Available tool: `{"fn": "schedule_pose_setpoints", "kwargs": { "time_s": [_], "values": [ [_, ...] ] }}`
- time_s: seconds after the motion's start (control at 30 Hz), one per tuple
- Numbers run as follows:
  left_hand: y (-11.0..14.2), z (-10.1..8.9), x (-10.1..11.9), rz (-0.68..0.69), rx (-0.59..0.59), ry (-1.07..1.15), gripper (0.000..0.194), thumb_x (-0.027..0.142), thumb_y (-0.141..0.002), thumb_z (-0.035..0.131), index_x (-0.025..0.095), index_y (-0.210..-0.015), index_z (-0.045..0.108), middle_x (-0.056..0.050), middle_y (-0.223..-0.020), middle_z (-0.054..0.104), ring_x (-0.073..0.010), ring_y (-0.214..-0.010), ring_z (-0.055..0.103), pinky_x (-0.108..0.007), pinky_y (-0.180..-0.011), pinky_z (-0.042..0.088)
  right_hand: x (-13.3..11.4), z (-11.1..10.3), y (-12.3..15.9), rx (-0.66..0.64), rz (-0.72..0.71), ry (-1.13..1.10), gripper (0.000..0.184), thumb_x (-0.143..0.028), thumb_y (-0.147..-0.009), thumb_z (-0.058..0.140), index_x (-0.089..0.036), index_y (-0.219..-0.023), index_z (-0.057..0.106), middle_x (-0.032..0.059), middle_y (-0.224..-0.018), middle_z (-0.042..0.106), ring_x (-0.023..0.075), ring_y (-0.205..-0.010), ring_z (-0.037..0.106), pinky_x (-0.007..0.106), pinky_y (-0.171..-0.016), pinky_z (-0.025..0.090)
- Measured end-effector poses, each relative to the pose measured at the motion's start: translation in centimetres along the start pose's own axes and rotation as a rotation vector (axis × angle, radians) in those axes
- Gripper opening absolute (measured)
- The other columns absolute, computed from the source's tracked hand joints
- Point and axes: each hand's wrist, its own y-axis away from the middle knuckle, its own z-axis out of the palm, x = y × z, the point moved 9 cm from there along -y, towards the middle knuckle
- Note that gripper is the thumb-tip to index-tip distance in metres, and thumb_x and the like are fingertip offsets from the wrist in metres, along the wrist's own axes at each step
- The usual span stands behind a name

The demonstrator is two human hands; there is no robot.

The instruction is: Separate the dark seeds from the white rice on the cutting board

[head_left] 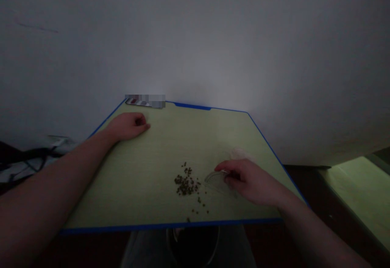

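My left hand (129, 126) rests on the far left of the table, its fingers loosely curled and its thumb apart from them; nothing shows in it. On the right, my right hand (246, 178) pinches the edge of a clear plastic bag (215, 178) between thumb and fingers. The bag's curved mouth faces left, towards a loose heap of small brown seed-like pellets (185, 184). A few pellets lie scattered nearer the front edge. Whether any pellets are inside the bag cannot be made out.
The pale folding table (146, 182) has a blue rim and stands against a wall. A phone-like flat object (143, 103) lies at its far left corner. Below the front edge, a dark bucket (195, 245) stands between my legs. Cables (39, 154) lie at left.
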Motion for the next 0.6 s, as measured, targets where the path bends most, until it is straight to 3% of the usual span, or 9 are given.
{"fn": "schedule_pose_setpoints", "kwargs": {
  "time_s": [0.27, 0.6],
  "values": [
    [-0.4, 0.5, -0.7, -0.001, -0.003, 0.007, 0.047, 0.059, -0.077, 0.046, 0.019, -0.089, 0.066, -0.008, -0.079, 0.067, -0.0228, -0.072, 0.059, -0.033, -0.064, 0.038, 0.1, 0.2, 0.1, 0.008, 0.003, 0.090, 0.038, -0.006, -0.081, 0.050, -0.020, -0.110, 0.071, 0.0052, -0.100, 0.075, 0.0197, -0.087, 0.067, 0.031, -0.075, 0.049],
    [-0.3, 0.4, -0.4, 0.002, 0.003, 0.015, 0.045, 0.059, -0.076, 0.046, 0.019, -0.086, 0.064, -0.007, -0.078, 0.067, -0.0216, -0.071, 0.059, -0.032, -0.063, 0.037, 0.7, 0.0, 1.2, 0.024, 0.009, 0.054, 0.039, -0.006, -0.081, 0.049, -0.021, -0.110, 0.071, 0.0039, -0.099, 0.076, 0.0191, -0.084, 0.069, 0.031, -0.075, 0.051]
  ]
}}
